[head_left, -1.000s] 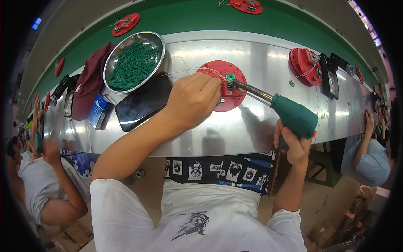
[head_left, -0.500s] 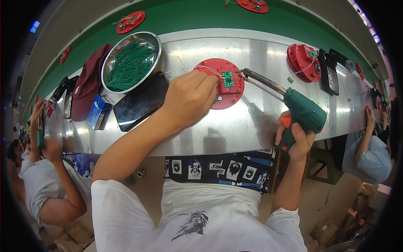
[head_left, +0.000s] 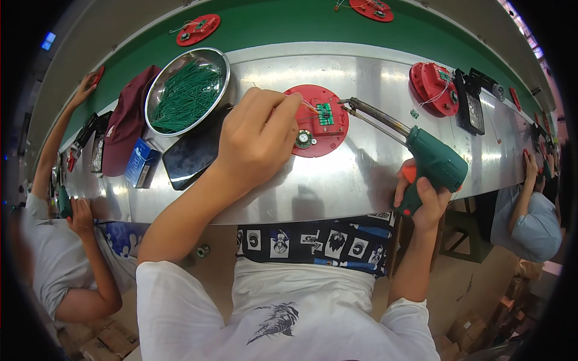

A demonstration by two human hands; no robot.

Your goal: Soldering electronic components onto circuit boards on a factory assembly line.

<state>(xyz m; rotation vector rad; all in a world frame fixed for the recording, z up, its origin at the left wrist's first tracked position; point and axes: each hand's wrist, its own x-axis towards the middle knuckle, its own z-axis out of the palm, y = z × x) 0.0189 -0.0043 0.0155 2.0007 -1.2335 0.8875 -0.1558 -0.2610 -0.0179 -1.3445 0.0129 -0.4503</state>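
In front of me a red disc lies on the metal bench, carrying a small green circuit board and a round metal component. Thin wires run from the board to the fingertips of my left hand, which are pinched together at the disc's left edge; the exact grip is partly hidden. My right hand is wrapped round the handle of a green soldering gun. Its dark tip hovers by the disc's right edge, a little right of the board.
Left stand a metal bowl of green wires, a black phone, a blue box and a maroon cap. Stacked red discs sit right, beside a black holder. A green belt carries discs; co-workers flank me.
My left hand has drawn left off the board, uncovering the round component. Discs on the belt have shifted right. The left co-worker's hand now reaches a disc on the belt.
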